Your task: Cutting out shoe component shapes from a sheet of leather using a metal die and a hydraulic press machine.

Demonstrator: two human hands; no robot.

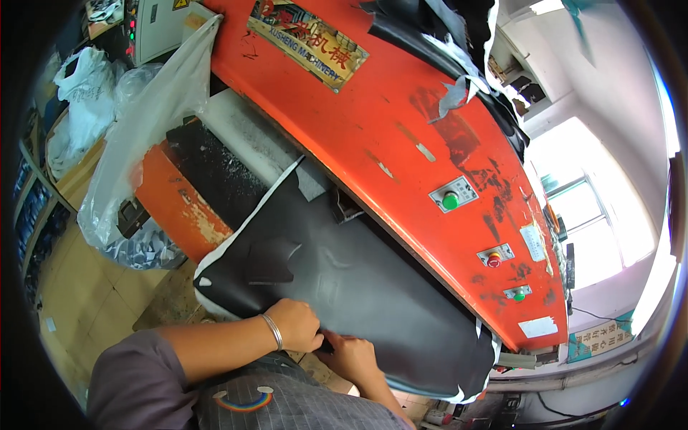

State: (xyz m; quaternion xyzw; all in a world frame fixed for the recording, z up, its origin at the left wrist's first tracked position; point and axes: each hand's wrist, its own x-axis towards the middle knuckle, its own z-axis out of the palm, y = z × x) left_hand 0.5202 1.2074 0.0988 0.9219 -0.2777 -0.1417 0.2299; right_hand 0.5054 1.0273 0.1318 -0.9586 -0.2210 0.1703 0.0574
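A large sheet of smooth black leather-like material (401, 301) with a pale, ragged border lies across the machine's bed in front of me. My left hand (295, 324), a silver bangle at its wrist, is curled closed at the sheet's near edge. Close beside it, my right hand (352, 358) is also closed on that edge, with fingers bent toward the left hand. A bit of dark material shows between the two hands; their fingertips are partly hidden. Left of the middle, a small dark cut piece (272, 261) rests on the sheet.
An orange-red machine beam (344, 115) crosses above the sheet, carrying a green button (450, 201) and a red button (494, 261). Black scraps (423, 50) lie on top. A clear plastic bag (154, 136) hangs at left, near white bags (89, 89).
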